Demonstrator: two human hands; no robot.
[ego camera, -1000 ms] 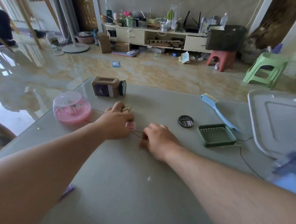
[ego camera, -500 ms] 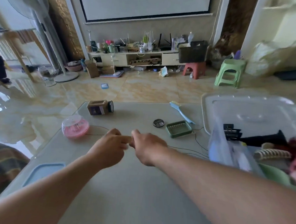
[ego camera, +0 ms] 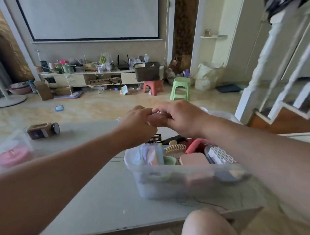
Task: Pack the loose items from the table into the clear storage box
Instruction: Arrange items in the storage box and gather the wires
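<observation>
The clear storage box (ego camera: 165, 179) sits at the near edge of the worktop (ego camera: 96, 195), around 5 o'clock, already crowded with a comb and sponges. Above its far side, both hands meet: left hand (ego camera: 138, 124) and right hand (ego camera: 179, 116), fingers (ego camera: 161, 110) pinched together on something too small to make out, likely to drop it in. Half a second earlier they pinched low over the worktop, left of the box. At 9 o'clock waits the pink case (ego camera: 12, 154); beyond, the brown jar (ego camera: 42, 130).
</observation>
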